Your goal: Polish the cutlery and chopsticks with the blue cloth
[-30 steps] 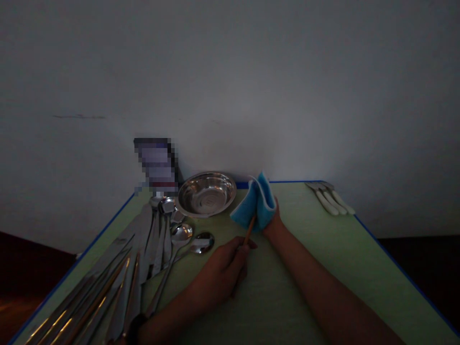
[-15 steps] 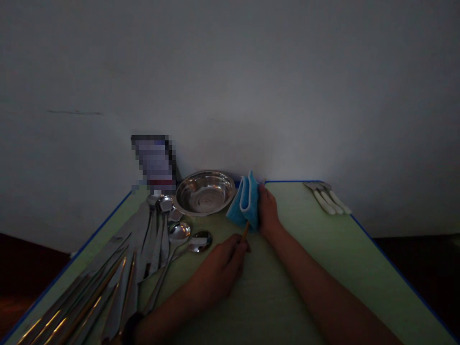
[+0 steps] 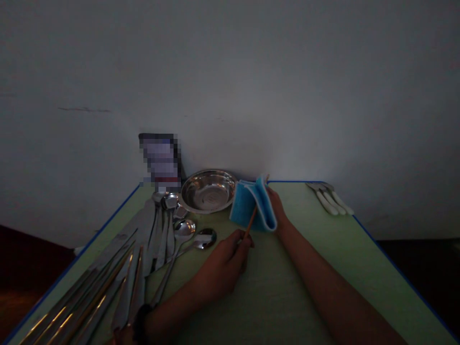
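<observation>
My left hand is closed in a pinch on the near end of a thin brown stick, which looks like a chopstick and slants up and away. My right hand holds a folded blue cloth with a white edge wrapped around the stick's far part. Both hands are over the pale green table, just right of a steel bowl.
Several spoons and long metal utensils lie in a row along the table's left side. White-handled cutlery lies at the far right corner. A blurred-out box stands by the wall behind the bowl.
My right hand has turned the cloth and opened its fold toward me, so more of the stick shows between the layers. My left hand has stayed almost where it was.
</observation>
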Demonstrator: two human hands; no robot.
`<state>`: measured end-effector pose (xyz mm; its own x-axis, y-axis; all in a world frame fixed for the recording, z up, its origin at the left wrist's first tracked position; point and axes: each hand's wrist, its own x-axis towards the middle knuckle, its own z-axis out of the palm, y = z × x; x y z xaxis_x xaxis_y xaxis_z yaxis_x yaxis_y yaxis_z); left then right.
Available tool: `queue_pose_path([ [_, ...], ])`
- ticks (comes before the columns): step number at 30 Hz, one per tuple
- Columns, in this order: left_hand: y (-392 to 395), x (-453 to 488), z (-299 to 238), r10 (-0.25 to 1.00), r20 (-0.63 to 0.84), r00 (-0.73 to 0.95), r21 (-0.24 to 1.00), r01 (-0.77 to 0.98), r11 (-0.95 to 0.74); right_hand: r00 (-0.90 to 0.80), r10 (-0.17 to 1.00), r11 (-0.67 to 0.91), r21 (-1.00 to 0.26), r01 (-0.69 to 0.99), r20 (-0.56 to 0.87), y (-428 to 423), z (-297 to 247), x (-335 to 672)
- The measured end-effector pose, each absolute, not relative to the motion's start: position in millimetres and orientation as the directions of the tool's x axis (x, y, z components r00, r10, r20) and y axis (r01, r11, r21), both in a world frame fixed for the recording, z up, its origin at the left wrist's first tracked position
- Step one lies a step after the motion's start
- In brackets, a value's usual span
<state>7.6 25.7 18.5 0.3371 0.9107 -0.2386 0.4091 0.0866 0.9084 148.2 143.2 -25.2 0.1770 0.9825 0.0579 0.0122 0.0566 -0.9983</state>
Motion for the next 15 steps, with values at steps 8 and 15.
queue_pose_path([
  [8, 25, 8, 18, 0.891, -0.271, 0.364, 0.892, 0.442, 0.091, 0.201, 0.967, -0.079, -0.939, -0.336, -0.154, 139, -17, 145],
  [15, 25, 7, 19, 0.891, -0.230, 0.392, 0.881, 0.473, 0.020, 0.172, 0.953, -0.129, -0.845, -0.519, -0.251, 139, -5, 149],
])
